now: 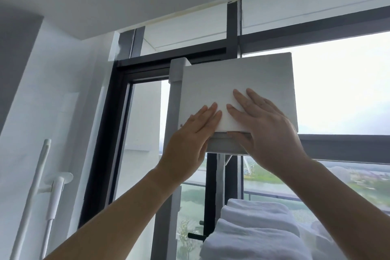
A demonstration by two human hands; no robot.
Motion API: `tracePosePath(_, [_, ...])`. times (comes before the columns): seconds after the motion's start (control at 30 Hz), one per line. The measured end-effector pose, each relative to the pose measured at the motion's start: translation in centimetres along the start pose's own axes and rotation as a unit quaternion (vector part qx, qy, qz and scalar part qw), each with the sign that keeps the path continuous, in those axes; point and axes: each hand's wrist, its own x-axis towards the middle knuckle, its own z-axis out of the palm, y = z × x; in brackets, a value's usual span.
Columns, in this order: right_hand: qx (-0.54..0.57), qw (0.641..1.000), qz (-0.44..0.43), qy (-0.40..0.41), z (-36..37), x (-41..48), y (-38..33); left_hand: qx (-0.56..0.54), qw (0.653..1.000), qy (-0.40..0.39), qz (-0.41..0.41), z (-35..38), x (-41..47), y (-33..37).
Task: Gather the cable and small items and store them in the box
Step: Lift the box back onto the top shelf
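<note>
Two bare forearms reach up past the folded white towels (257, 230). The left hand (190, 139) and right hand (266, 129) lie flat, fingers stretched, pressed on the white box (238, 82) (not clamped around it). The box stands on a shelf (223, 145), with the window frame (232, 27) behind the box.

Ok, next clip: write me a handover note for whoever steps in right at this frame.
Left hand: flat, fingers spread on the lower front face of the white box.
Right hand: palm on the box front, thumb under its bottom edge.
The box is closed and rests high on a white shelf by the window.
Cable and small items are not visible; whether they are inside cannot be told.
Folded white towels lie below.
Left: seat the box fully, then release.
</note>
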Motion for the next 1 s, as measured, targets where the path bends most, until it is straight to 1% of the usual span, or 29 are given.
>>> tracePosePath(0.2, [0.034, 0.998, 0.04, -0.035, 0.7, -0.4, -0.3, -0.025, 0.999, -0.032, -0.022, 1.9, -0.2, 0.5])
tracePosePath(0.3, [0.038, 0.997, 0.051, -0.045, 0.6, -0.5, -0.5, -0.01, 0.999, -0.043, -0.021, 2.5, -0.6, 0.5])
tracePosePath(0.5, [0.031, 0.996, 0.048, -0.068, 0.4, -0.4, -0.6, -0.007, 0.999, -0.033, -0.038, 2.8, -0.5, 0.8])
tracePosePath(0.77, [0.011, 0.996, 0.039, -0.085, 0.4, -0.4, -0.5, 0.012, 0.998, -0.042, -0.053, 3.4, -0.5, 1.0])
tracePosePath(0.87, [0.024, 0.996, 0.039, -0.081, 0.3, -0.4, -0.4, 0.013, 0.997, -0.045, -0.056, 3.3, -0.5, 1.0])
tracePosePath(1.0, [0.087, 0.992, 0.075, -0.049, -0.3, -1.0, -0.3, -0.016, 0.997, -0.022, -0.074, 3.1, -0.3, 1.7])
